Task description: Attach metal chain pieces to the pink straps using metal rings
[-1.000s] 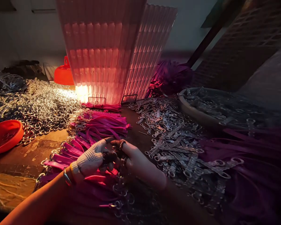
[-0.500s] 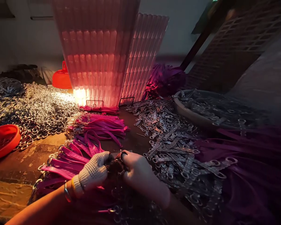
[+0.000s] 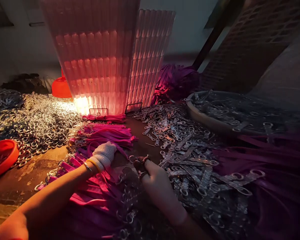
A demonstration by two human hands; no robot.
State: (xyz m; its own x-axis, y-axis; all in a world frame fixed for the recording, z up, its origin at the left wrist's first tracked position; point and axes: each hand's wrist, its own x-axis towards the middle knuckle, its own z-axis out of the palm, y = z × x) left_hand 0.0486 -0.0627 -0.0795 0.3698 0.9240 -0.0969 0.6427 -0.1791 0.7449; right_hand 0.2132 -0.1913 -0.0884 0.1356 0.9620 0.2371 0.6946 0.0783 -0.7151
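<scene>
My left hand (image 3: 105, 155), in a white dotted knit glove, reaches over a heap of magenta straps (image 3: 100, 185) fitted with metal rings. Its fingers point away and down, hidden behind the back of the hand, so a hold on a strap cannot be made out. One loose strap end (image 3: 122, 151) shows just right of the glove. My bare right hand (image 3: 156, 181) is closed around a dark brown piece (image 3: 140, 165) with a metal ring (image 3: 132, 159) at its left end. Shadow hides its exact kind.
Many metal rings (image 3: 47, 123) lie piled at left, beside a red bowl (image 3: 2, 156) and a red lamp (image 3: 61, 87). Ridged clear panels (image 3: 97, 66) stand behind. Ring-ended metallic strips (image 3: 180, 140) cover the right, with a large basin (image 3: 202, 116) and purple straps (image 3: 270, 190).
My left hand has let go of the dark piece and moved up and left onto the magenta straps. My right hand has shifted slightly right, keeping the dark piece.
</scene>
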